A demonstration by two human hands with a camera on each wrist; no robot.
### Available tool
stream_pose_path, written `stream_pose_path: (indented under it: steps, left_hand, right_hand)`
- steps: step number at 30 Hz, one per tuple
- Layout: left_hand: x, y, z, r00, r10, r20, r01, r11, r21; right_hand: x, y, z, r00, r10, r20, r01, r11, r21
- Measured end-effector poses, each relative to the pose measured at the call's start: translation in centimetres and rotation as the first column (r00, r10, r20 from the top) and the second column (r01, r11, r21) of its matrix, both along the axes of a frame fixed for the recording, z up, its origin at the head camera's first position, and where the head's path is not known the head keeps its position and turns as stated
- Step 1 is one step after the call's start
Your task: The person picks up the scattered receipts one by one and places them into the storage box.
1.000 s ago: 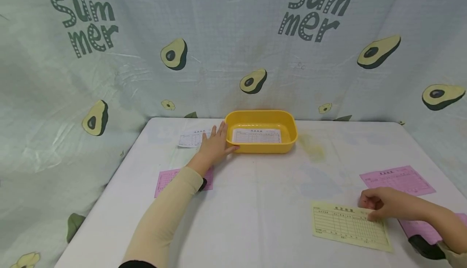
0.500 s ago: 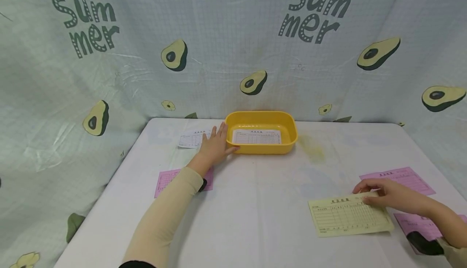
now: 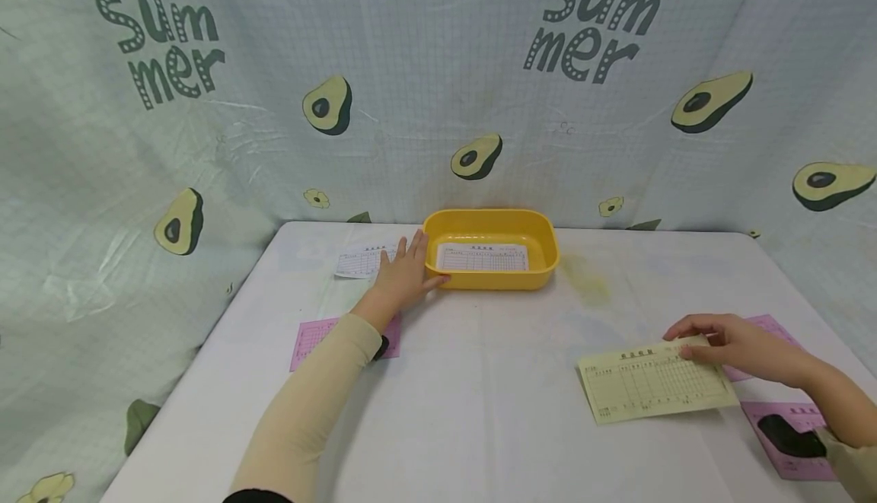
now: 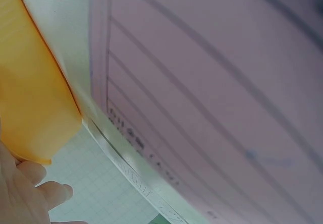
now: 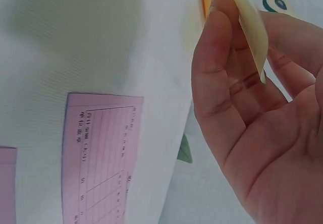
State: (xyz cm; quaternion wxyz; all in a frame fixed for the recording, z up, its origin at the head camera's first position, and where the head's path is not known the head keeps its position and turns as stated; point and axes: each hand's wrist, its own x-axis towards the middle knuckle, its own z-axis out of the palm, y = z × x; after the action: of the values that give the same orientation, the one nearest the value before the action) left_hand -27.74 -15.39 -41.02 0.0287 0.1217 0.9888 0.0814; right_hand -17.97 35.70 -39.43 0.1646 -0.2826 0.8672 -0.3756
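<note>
Held by its upper right edge, a pale yellow printed form point(image 3: 647, 389) hangs tilted over the right part of the table, pinched between thumb and fingers of my right hand point(image 3: 747, 347). In the right wrist view the form point(image 5: 255, 32) shows edge-on within the hand's grasp. My left hand point(image 3: 400, 281) rests at the left side of a yellow plastic basin point(image 3: 493, 281), its fingers spread along the rim and the thumb at the front corner. Inside the basin lies a white printed form point(image 3: 483, 257). The left wrist view shows the basin point(image 4: 35, 82) beside the fingers.
Another white form point(image 3: 355, 262) lies left of the basin, partly behind my left hand. A pink form point(image 3: 315, 342) sits under the left forearm. Two more pink forms, one farther back point(image 3: 777, 328) and one nearer point(image 3: 798, 466), lie at the right. A printed cloth point(image 3: 411, 92) hangs behind the table.
My right hand has raised the yellow form and moved slightly away from me, tilting it up and exposing more of the nearer pink form. The left hand and basin stay put.
</note>
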Motion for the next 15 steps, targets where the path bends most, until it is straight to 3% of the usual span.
stream_pose_path:
  steps: [11, 15]
  left_hand:
    - [0.1, 0.0, 0.2, 1.0, 0.006, 0.011, -0.006, 1.0, 0.001]
    - [0.1, 0.0, 0.2, 1.0, 0.004, 0.017, -0.004, 1.0, -0.001]
  right_hand:
    - [-0.8, 0.0, 1.8, 0.989, -0.088, -0.116, 0.093, 0.995, 0.04]
    - [-1.2, -0.1, 2.4, 0.983, -0.138, -0.12, 0.141, 0.99, 0.015]
